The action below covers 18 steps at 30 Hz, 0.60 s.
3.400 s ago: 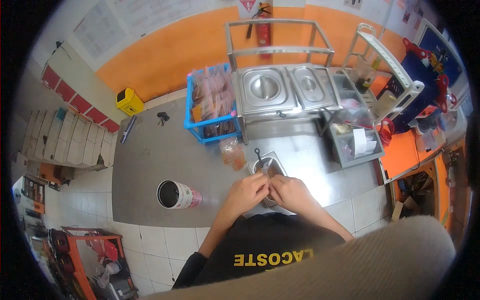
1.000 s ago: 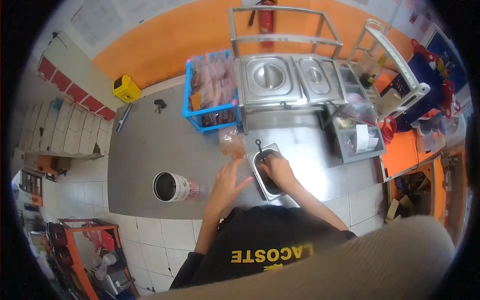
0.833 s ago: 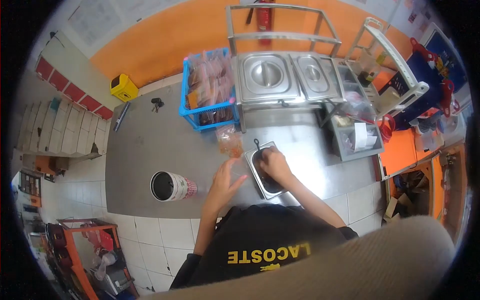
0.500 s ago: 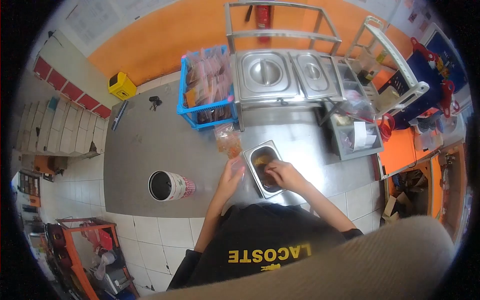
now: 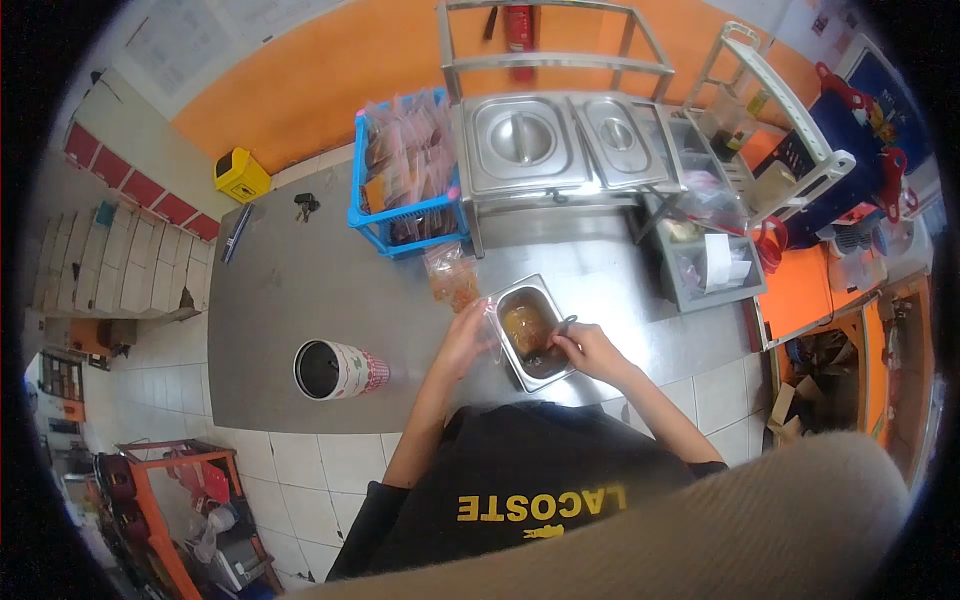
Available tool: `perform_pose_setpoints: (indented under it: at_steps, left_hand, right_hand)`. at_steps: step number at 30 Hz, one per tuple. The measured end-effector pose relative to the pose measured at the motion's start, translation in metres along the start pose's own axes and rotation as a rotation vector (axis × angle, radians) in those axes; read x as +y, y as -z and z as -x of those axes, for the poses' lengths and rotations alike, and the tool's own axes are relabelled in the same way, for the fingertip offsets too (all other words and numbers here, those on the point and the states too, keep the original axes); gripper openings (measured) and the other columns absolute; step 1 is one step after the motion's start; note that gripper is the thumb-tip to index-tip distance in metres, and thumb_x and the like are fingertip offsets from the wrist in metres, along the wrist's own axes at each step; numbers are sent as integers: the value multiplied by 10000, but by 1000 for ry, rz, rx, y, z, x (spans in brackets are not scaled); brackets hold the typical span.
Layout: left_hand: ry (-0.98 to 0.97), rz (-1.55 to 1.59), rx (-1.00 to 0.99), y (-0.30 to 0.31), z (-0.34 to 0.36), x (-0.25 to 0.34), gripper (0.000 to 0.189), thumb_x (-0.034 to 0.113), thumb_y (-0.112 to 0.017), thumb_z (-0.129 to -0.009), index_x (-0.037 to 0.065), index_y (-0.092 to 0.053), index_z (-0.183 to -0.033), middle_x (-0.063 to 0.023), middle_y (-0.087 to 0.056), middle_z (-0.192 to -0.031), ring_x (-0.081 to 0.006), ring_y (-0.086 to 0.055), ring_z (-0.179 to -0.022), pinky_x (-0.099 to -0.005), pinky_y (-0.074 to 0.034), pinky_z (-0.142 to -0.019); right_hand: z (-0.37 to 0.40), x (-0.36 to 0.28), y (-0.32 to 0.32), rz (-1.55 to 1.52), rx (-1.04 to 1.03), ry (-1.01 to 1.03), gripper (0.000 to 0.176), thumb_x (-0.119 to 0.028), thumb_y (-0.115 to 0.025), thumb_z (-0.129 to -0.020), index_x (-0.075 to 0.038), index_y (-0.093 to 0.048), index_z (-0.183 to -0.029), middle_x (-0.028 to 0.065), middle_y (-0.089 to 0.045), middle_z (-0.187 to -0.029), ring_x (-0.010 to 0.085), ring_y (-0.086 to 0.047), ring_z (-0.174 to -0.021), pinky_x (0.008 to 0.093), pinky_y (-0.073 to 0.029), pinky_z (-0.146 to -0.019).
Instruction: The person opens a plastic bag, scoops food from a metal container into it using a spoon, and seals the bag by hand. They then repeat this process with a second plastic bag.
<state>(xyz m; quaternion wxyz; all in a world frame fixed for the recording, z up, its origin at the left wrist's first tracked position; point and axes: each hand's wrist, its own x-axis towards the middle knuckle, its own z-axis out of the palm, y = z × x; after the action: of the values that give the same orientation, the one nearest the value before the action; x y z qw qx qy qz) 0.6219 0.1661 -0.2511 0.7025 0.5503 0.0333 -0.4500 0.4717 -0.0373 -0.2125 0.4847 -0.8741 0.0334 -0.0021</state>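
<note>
My left hand (image 5: pixel 462 342) is closed on a clear plastic bag (image 5: pixel 489 318), held at the left rim of a small steel pan (image 5: pixel 512 358). Inside the pan lies a brownish-yellow sauce or liquid (image 5: pixel 524 322). My right hand (image 5: pixel 594 354) pinches a spoon (image 5: pixel 567 323) over the pan's right side; its dark handle shows, while the bowl end cannot be made out. Just beyond my left hand, a filled clear sachet (image 5: pixel 453 277) with orange-brown contents rests on the steel table.
A blue basket (image 5: pixel 408 222) full of filled sachets stands behind, beside a steel rack with lidded pans (image 5: pixel 525 140). To the left is a large paper cup (image 5: pixel 345 370), with keys (image 5: pixel 306 206) farther back. A grey bin (image 5: pixel 712 278) sits at the right.
My right hand has shifted right and slightly toward me, and the spoon handle now shows. My left hand has brought the bag closer to the pan's rim.
</note>
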Motion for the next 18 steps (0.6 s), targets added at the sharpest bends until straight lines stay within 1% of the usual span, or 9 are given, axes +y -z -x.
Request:
perform_pose_setpoints:
  at_steps: [1,4,7,8,11,12,15,17,18]
  left_hand:
    - [-11,7,-12,0,1,0,421,382,-476,-993,105,-446,-1309,-27,-467,-1336,-184,-426,-1247,-460,-446,-940]
    - [-12,9,14,3,-4,-4,435,384,-477,-992,101,-437,-1320,-31,-470,-1335,-188,-423,-1251,-447,-451,-933]
    - [-11,-29,60,5,-5,-6,444,382,-480,-991,97,-434,-1329,-35,-473,-1334,-191,-427,-1251,-431,-451,-940]
    - [-14,-47,73,5,-5,-6,446,381,-481,-991,96,-433,-1331,-36,-474,-1334,-192,-430,-1250,-426,-451,-945]
    - [-76,-132,31,-1,7,4,441,374,-483,-991,94,-442,-1329,-38,-489,-1322,-191,-440,-1249,-406,-444,-963]
    - [-94,-179,25,1,6,4,431,368,-482,-991,98,-449,-1325,-37,-494,-1319,-187,-445,-1247,-401,-439,-970]
    - [-134,-295,34,2,11,4,400,350,-478,-993,112,-467,-1314,-34,-510,-1308,-174,-459,-1242,-388,-426,-986]
    - [-140,-337,75,-2,18,7,381,337,-474,-994,124,-475,-1310,-29,-521,-1301,-161,-466,-1238,-382,-423,-989]
    - [-176,-359,57,3,17,3,376,332,-473,-994,128,-476,-1309,-26,-522,-1304,-159,-478,-1228,-381,-424,-985]
  right_hand:
    - [4,0,0,-44,-8,-38,158,-79,-518,-939,34,-626,-915,155,-659,-800,252,-677,-717,336,-529,-688]
    - [10,9,-8,-284,154,-242,219,-122,-489,-979,42,-611,-900,115,-665,-808,171,-679,-696,296,-536,-651]
    - [9,30,-11,-535,365,-288,265,-154,-457,-1004,47,-594,-899,99,-667,-841,154,-678,-715,275,-551,-657]
    - [10,37,-13,-616,410,-286,279,-168,-433,-1015,54,-575,-926,118,-663,-858,167,-679,-718,273,-564,-684]
    - [12,58,-17,-729,493,-310,283,-185,-426,-1019,51,-568,-958,137,-655,-850,175,-679,-719,281,-572,-694]
    - [12,57,-16,-762,503,-329,290,-206,-432,-1019,52,-558,-986,143,-653,-848,177,-679,-720,277,-573,-696]
    - [13,55,-14,-822,559,-423,296,-215,-433,-1019,54,-554,-993,147,-653,-853,178,-678,-721,272,-572,-697]
    - [14,57,-15,-855,548,-463,294,-211,-428,-1020,56,-550,-1000,152,-653,-848,179,-680,-725,271,-571,-699]
    - [14,57,-16,-872,544,-483,293,-209,-425,-1020,57,-547,-1004,155,-653,-846,179,-681,-728,270,-570,-699]
